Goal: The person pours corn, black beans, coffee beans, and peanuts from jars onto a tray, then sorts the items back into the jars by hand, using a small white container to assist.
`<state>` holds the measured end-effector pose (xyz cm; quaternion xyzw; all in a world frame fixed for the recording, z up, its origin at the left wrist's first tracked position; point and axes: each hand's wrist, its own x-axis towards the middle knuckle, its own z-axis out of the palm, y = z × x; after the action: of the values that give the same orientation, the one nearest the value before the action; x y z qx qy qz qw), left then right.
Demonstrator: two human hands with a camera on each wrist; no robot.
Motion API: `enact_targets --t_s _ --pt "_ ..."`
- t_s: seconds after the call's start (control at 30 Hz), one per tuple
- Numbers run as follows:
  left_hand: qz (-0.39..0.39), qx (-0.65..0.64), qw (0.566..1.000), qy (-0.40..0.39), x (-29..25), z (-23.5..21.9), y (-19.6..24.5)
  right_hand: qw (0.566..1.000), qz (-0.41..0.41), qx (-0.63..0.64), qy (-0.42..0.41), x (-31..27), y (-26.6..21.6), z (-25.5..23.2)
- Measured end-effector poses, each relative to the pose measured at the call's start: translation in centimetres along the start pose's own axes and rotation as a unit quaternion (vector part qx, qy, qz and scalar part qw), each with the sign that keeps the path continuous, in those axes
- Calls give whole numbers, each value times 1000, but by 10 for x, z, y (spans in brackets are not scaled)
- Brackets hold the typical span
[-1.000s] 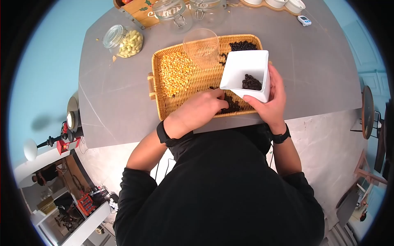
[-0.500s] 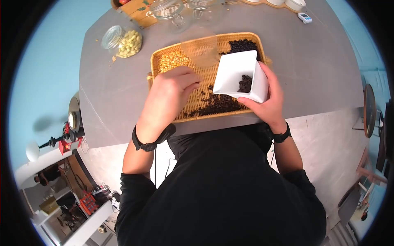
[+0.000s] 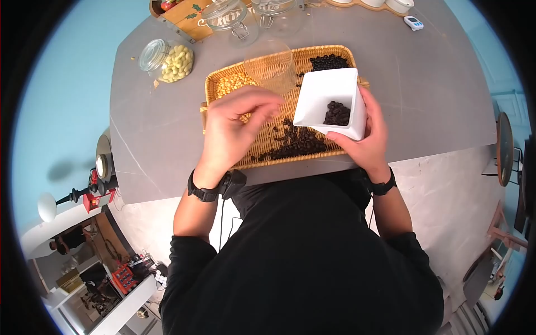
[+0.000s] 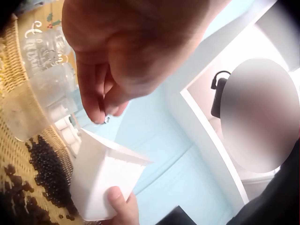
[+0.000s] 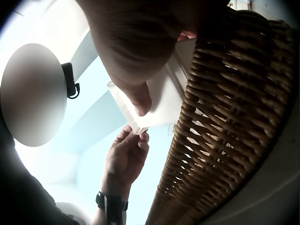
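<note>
In the head view my right hand (image 3: 368,131) grips a white square cup (image 3: 326,92) from its right side. The cup is tilted toward me, with dark brown beans (image 3: 337,113) at its bottom. My left hand (image 3: 231,120) hovers above the wicker tray (image 3: 282,114), fingertips left of the cup. In the left wrist view its thumb and fingers pinch together round a small glinting bit (image 4: 107,120); I cannot tell what it is. More dark brown beans (image 3: 296,144) lie at the tray's near edge. Yellow corn kernels (image 3: 231,82) are partly hidden behind the left hand.
A clear cup (image 3: 271,64) stands in the tray, left of black beans (image 3: 328,62) in the far right corner. Beyond are a jar of pale nuts (image 3: 176,62), clasp-lid glass jars (image 3: 237,28), a wooden box (image 3: 187,17) and a small timer (image 3: 414,23).
My left hand has lifted from the brown beans at the near edge and moved left and up, over the corn side. The right hand keeps the white cup, shifted slightly left.
</note>
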<state>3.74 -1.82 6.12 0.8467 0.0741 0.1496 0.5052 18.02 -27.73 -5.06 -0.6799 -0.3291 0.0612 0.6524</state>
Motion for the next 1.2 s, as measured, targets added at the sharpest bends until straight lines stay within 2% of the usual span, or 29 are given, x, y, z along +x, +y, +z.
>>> enact_targets --t_s 0.1,0.13,0.17,0.23,0.33,0.53,0.73,0.83,1.0,1.2 --pt "-42 127 991 -12 -7 12 -28 999 0 37 15 -1 1 1" --pt "-30 165 983 -70 -9 20 -29 999 4 41 15 -1 -1 1" --pt "75 180 978 -79 -10 34 -40 999 6 47 13 1 -2 3" --pt "160 257 947 -106 -15 50 -46 999 -15 46 4 4 -2 4" --pt "128 233 946 -187 -24 55 -33 1000 -10 18 -7 3 -4 0" --pt "211 272 910 -232 -26 35 -35 1000 4 23 -4 0 -1 2" --pt "183 289 891 -300 -19 32 -34 1000 -15 2 -9 3 -3 1" --pt "197 260 906 -271 -21 36 -42 1000 11 4 -4 2 -6 1" --pt "155 230 926 -257 -24 34 -42 999 3 -35 -4 1 -3 -1" --pt "135 224 949 -179 -14 -5 -22 999 2 -49 -3 1 -2 -2"
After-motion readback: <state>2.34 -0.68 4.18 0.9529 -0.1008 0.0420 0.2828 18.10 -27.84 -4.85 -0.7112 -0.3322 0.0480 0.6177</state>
